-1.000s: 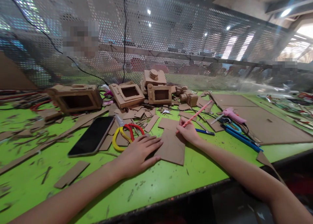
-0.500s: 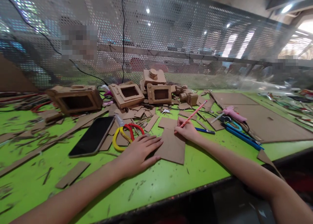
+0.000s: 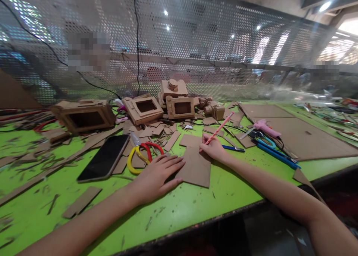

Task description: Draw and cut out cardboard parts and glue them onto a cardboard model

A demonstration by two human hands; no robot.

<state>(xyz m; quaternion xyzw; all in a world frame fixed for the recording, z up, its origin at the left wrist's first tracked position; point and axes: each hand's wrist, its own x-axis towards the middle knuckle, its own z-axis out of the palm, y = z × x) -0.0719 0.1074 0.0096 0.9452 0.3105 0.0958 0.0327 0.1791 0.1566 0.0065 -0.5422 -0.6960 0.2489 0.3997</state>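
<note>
Left hand (image 3: pixel 156 176) lies flat and open on the cardboard piece (image 3: pixel 197 168), right hand (image 3: pixel 214 148) gripping a tilted pencil (image 3: pixel 220 126).

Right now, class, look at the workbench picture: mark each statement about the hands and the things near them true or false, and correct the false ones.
1. The right hand holds a pencil. True.
2. The left hand holds the scissors. False: it lies flat, palm down, on the cardboard sheet; the scissors lie just beyond it.
3. The phone lies screen up, left of the scissors. True.
4. The glue gun is in the right hand. False: it lies on the table, further right.
5. The pencil tip meets the sheet's far edge. True.
</note>
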